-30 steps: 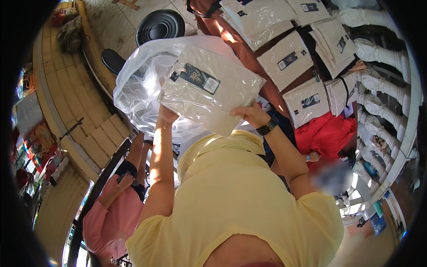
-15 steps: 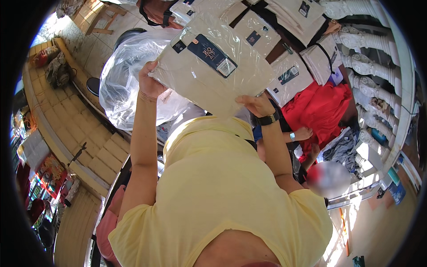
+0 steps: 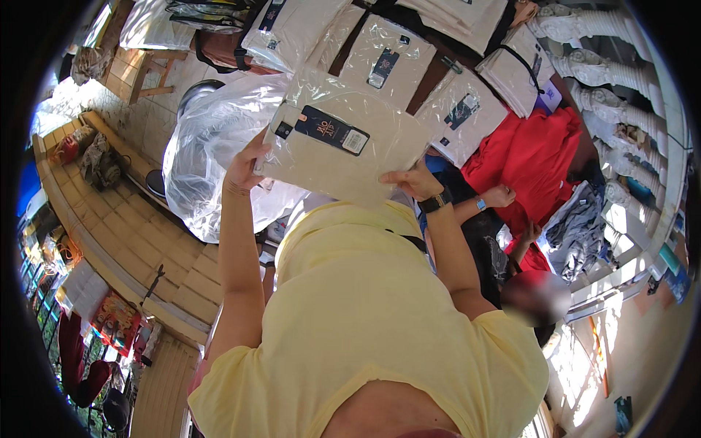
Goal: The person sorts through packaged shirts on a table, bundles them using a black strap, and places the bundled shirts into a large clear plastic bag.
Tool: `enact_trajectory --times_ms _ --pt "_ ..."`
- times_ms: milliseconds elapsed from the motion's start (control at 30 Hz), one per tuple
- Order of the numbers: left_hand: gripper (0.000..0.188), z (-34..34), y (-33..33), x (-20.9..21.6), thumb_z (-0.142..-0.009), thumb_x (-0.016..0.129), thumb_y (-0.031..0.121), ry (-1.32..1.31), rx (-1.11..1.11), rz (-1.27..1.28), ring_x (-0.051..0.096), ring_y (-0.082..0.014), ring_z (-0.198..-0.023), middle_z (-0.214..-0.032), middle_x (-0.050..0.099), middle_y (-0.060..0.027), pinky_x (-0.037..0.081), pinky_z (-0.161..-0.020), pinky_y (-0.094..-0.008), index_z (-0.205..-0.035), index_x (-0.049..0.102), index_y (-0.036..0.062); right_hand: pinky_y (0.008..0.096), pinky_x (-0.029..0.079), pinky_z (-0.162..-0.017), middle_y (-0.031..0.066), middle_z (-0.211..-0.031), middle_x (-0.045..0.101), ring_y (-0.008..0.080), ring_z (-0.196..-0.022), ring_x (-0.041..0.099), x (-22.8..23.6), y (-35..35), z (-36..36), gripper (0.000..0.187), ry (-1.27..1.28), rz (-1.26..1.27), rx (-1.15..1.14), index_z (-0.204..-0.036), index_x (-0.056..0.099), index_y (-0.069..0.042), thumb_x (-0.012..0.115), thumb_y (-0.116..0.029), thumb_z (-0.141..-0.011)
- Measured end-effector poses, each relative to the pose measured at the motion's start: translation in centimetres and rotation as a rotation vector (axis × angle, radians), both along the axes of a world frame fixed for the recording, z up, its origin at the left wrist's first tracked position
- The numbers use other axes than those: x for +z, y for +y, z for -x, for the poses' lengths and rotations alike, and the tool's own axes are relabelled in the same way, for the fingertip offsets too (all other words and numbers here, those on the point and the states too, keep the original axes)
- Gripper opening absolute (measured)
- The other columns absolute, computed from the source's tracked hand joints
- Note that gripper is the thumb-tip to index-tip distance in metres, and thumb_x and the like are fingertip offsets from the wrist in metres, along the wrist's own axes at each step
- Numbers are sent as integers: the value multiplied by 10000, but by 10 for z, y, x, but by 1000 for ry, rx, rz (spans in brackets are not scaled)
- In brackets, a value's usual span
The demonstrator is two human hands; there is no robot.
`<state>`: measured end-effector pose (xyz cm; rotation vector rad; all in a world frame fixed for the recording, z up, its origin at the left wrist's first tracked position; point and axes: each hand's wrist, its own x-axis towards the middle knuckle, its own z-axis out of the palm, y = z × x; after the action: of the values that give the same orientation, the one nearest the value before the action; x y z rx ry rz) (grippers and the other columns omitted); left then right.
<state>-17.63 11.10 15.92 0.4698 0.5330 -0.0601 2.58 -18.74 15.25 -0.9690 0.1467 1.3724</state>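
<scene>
Between my hands is a folded cream garment in a clear plastic bag (image 3: 336, 166), with a dark hang tag (image 3: 332, 131) and a small dark label showing on its upper side. My left hand (image 3: 248, 162) is closed on its left edge, fingers partly hidden beneath. My right hand (image 3: 416, 181) pinches the lower right edge, the thumb lying on top. Just beyond the held package, similar bagged garments (image 3: 380, 58) lie on a dark table. A large clear plastic bag (image 3: 212, 146) bulges behind my left hand.
At the right a co-worker's hands (image 3: 499, 196) rest at a red cloth (image 3: 526, 160), with grey-blue clothes (image 3: 577, 226) beside it. A white balustrade (image 3: 606, 69) borders the far right. A tiled ledge (image 3: 124, 212) curves along the left, and a wooden stool (image 3: 139, 73) stands farther back.
The bagged garment has come lower and turned slightly clockwise, still in both hands. My view has shifted, showing more of the table's far side. The co-worker's hands have moved slightly at the red cloth.
</scene>
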Motion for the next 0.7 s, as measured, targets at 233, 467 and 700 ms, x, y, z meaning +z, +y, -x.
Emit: enact_trajectory --times_ms 233,467,700 --pt "720 -39 -16 -1 -789 618 48 144 -27 -167 501 -217 -1181 -1297 496 -143 428 -955 -318 -1421 277 7 390 463 -922 84 -1199 569 213 -1070 568 -34 -7 -15 504 149 33 -138 -1241 483 -50 661 31 -776" --pt "632 -142 -45 -48 -828 616 27 45 159 -117 524 -226 -1133 -1260 510 -147 448 -943 -344 -1381 310 23 409 402 -980 74 -1207 559 218 -1156 504 -38 35 -10 480 158 -175 -505 -1249 480 -73 640 26 -807" --pt "604 -215 -23 -60 -834 622 39 -3 -26 -458 531 -221 -1121 -1244 524 -144 452 -921 -327 -1356 322 13 344 496 -871 130 -1184 572 243 -1043 584 -53 2 -73 583 -4 -14 -557 -1286 387 -42 682 -8 -784"
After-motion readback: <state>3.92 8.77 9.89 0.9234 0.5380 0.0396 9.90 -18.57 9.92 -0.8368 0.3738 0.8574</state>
